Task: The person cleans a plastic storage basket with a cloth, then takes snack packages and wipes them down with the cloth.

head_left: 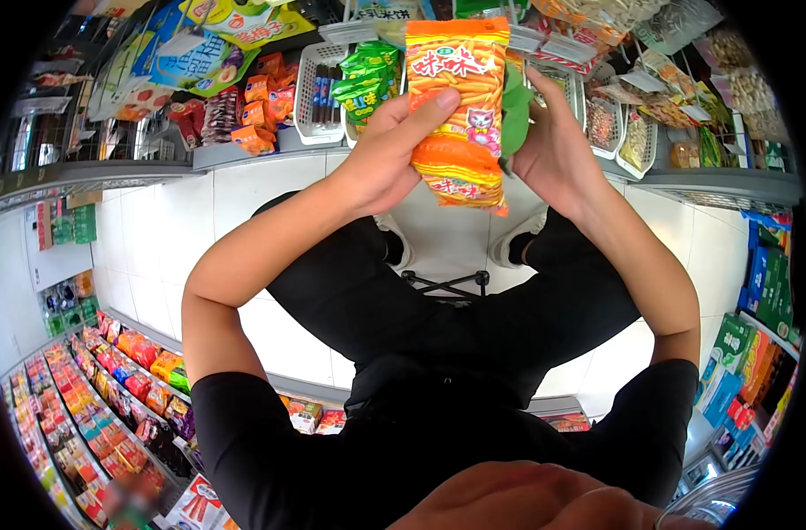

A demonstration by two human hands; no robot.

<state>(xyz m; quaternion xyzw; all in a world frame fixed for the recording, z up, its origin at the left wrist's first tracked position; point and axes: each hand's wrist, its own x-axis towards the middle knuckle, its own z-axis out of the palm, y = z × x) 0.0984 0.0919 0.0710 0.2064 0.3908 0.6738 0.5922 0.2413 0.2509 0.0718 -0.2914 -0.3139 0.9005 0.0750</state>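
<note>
In the head view, two or more orange-and-yellow snack bags [460,102] are held up together at the shelf front, one overlapping the other. My left hand [389,146] grips their left side, its thumb pressed on the front of the upper bag. At the right edge sits a dark green, crumpled, soft-looking thing [515,110], whose kind I cannot make out. My right hand [557,155] is closed around it, against the bags. Most of the right fingers are hidden behind.
White plastic baskets [319,132] of packaged snacks line the low shelf ahead, with green packets [367,79] beside the left hand. My legs straddle a black folding frame [447,284] on the tiled floor [270,190]. Stocked racks [111,415] stand behind left, boxes [734,344] at right.
</note>
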